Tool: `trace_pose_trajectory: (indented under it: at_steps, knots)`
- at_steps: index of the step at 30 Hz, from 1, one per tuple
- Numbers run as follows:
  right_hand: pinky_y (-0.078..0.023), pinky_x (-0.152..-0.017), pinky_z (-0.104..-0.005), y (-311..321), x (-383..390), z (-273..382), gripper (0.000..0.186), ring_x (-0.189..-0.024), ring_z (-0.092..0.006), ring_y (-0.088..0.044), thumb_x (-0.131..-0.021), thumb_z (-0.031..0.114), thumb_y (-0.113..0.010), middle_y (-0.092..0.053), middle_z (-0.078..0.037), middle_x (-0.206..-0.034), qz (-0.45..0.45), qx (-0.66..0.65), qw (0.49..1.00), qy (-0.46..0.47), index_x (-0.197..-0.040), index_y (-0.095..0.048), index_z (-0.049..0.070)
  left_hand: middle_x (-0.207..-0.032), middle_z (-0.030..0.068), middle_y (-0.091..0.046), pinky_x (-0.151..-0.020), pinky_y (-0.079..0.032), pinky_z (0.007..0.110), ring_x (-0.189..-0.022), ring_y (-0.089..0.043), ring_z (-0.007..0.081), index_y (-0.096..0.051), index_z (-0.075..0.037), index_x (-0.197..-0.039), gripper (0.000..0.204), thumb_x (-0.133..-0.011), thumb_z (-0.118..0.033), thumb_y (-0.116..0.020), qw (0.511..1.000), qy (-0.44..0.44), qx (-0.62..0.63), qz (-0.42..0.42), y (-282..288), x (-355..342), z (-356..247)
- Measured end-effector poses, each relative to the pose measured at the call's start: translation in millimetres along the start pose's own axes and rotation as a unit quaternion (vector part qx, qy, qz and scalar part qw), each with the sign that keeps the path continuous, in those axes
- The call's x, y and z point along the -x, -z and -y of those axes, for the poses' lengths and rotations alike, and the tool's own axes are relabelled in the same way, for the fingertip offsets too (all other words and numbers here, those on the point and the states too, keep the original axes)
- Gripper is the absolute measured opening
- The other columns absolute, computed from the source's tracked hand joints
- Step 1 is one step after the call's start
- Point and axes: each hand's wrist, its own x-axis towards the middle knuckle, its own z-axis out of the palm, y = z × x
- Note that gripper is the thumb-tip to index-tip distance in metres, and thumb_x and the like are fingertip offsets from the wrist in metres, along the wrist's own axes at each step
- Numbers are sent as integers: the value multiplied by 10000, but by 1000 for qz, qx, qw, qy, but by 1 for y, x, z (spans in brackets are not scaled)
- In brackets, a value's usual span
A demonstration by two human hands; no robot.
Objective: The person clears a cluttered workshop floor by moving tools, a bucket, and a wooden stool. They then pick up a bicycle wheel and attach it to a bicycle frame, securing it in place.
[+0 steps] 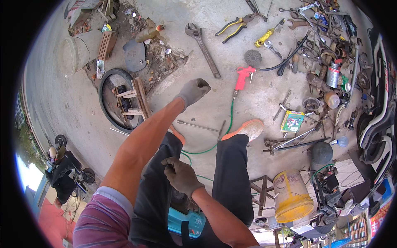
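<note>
My left hand (193, 92), in a grey work glove, is held out over the concrete with its fingers curled together; nothing shows in them. Beyond it lie a large adjustable wrench (204, 51) and, to its right, a red air blow gun (244, 76) joined to a green hose (231, 111). My right hand (182, 177), gloved alike, is close to my body between my knees. Its fingers are bent inward, and their inner side is hidden. A long thin metal T-handle tool (198, 125) lies on the ground between my feet.
Pliers (235, 27), a yellow-handled screwdriver (269, 35) and a small green-and-yellow box (292, 121) lie around. Many tools and parts crowd the right, beside a yellow-stained bucket (291, 190). A tyre (105, 91) surrounds a wooden frame (140, 99) on the left.
</note>
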Motion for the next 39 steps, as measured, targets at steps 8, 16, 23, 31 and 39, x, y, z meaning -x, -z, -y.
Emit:
trace_pose_trajectory:
  at_steps: [8,16,23,31,39]
  knots:
    - [-557,-895,-461,40,20,6,234,-1008,-380,-714,-977,179,-597,-737,-193,-1069,-26,-64,995,74,-1163,-653,49,-1321,203,-635,-993,-526,444,-1179,-649,356,-653,-49,-1314,649,-843,-478,-776,953,-53,-263,-143,-91,-43,-124]
    - [-536,-871,-499,58,29,-2,250,-991,-408,-692,-985,196,-579,-723,-219,-1040,-29,-24,991,126,-1170,-631,37,-1355,212,-538,-982,-527,477,-1220,-607,398,-604,-89,-1308,731,-746,-472,-869,918,56,-349,-179,-156,-66,-170]
    - [-540,-871,-487,66,36,-3,232,-976,-412,-694,-971,152,-586,-724,-219,-1024,-38,-85,989,112,-1155,-625,16,-1156,227,-673,-901,-552,469,-1047,-690,392,-684,-40,-1151,508,-770,-341,-833,923,-14,-282,-262,-142,-92,-132]
    - [-542,-910,-442,55,34,-2,246,-1029,-363,-703,-956,137,-600,-734,-183,-1082,-16,-65,991,118,-1161,-667,19,-908,36,-718,-686,-523,290,-770,-622,119,-726,-23,-1025,236,-865,-170,-818,990,-113,17,-87,-66,-47,-68]
    - [-540,-931,-427,38,24,-4,243,-1046,-355,-702,-945,114,-610,-733,-182,-1096,-6,-55,992,109,-1155,-671,9,-872,-8,-713,-629,-495,260,-737,-602,73,-744,-51,-1054,178,-913,-159,-759,999,14,21,-29,-23,-7,-29]
